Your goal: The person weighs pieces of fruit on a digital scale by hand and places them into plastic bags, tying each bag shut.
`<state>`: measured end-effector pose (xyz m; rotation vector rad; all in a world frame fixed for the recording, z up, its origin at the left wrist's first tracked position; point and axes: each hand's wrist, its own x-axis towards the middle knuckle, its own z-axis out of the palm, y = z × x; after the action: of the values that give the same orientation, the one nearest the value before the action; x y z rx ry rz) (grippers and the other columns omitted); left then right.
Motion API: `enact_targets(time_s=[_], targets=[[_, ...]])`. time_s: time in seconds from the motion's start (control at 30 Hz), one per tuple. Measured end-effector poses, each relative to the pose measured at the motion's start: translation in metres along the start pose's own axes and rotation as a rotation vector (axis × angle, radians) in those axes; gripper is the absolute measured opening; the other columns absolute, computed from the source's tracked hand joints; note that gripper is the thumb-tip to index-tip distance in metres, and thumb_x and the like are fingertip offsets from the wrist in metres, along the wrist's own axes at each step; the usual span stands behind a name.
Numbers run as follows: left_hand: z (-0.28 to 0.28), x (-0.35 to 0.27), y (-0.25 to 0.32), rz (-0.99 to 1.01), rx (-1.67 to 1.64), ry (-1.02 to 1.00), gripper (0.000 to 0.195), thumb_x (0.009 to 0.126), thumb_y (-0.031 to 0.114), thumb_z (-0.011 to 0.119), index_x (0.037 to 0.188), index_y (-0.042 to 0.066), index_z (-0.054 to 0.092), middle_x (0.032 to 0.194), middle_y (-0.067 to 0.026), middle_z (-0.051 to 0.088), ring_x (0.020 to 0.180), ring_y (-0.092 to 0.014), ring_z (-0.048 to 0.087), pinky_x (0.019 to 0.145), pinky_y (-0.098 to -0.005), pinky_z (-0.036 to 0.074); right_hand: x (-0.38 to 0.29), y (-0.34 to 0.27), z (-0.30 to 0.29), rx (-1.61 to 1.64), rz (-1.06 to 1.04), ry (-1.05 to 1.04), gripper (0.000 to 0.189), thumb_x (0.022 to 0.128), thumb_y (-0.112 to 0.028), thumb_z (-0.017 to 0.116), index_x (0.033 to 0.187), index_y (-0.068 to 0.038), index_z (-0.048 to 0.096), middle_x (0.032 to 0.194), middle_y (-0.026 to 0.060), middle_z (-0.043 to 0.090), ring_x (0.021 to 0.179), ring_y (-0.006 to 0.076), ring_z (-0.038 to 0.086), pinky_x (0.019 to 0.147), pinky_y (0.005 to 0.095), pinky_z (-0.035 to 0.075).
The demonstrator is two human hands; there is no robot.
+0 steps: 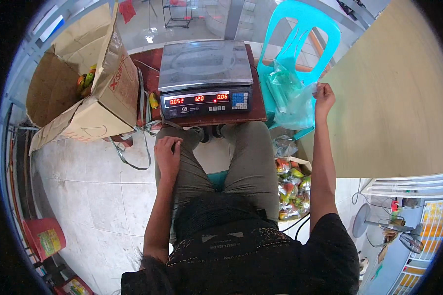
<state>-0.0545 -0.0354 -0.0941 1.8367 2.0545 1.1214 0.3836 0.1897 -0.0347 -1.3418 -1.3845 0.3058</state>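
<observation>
My right hand [323, 96] pinches the edge of a thin clear plastic bag [299, 107] in front of the turquoise plastic chair [334, 35]. Other green-tinted plastic bags [280, 83] lie on the chair's seat. With nothing in it, my left hand [167, 155] rests on my left thigh near the knee. Before me a digital weighing scale [206, 66] stands on a dark red wooden table [257, 107]; its display glows with red digits and its steel pan is bare. One yellow-orange pepper [154, 100] lies left of the scale.
At the left, an open cardboard carton [110, 114] tilts beside the table, with several peppers [85, 82] inside. Plastic strapping [147, 155] loops down from it. A box of bagged peppers [293, 188] sits by my right leg. A wooden panel [387, 110] stands right of the chair.
</observation>
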Motion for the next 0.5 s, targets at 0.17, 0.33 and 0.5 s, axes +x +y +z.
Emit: enact_targets(time_s=[0.17, 0.33, 0.5], targets=[[-0.002, 0.0, 0.0, 0.029, 0.047, 0.005, 0.006, 0.079, 0.011, 0.058, 0.083, 0.01, 0.061, 0.085, -0.0041, 0.058, 0.087, -0.024, 0.051, 0.077, -0.0374, 0.036, 0.009, -0.022, 0.008, 0.451, 0.311, -0.023, 0.013, 0.088, -0.013, 0.054, 0.084, -0.001, 0.056, 0.073, 0.0067, 0.059, 0.059, 0.0176, 0.061, 0.054, 0.0278, 0.052], [0.0, 0.0, -0.001, 0.024, 0.033, 0.004, 0.006, 0.08, 0.012, 0.057, 0.083, 0.01, 0.061, 0.084, -0.004, 0.058, 0.086, -0.024, 0.051, 0.077, -0.0377, 0.035, 0.017, -0.023, 0.004, 0.638, 0.423, 0.022, 0.008, 0.087, -0.011, 0.054, 0.087, -0.003, 0.055, 0.077, 0.008, 0.06, 0.067, 0.0194, 0.063, 0.062, 0.0325, 0.054], [0.008, 0.003, 0.016, -0.087, -0.223, 0.001, 0.008, 0.08, 0.007, 0.056, 0.088, 0.006, 0.061, 0.084, -0.0067, 0.058, 0.082, -0.023, 0.055, 0.074, -0.0355, 0.041, 0.011, -0.013, 0.011, 0.894, 0.462, -0.137, 0.005, 0.086, -0.007, 0.054, 0.09, -0.005, 0.055, 0.08, 0.0075, 0.061, 0.073, 0.0191, 0.062, 0.071, 0.0369, 0.053]])
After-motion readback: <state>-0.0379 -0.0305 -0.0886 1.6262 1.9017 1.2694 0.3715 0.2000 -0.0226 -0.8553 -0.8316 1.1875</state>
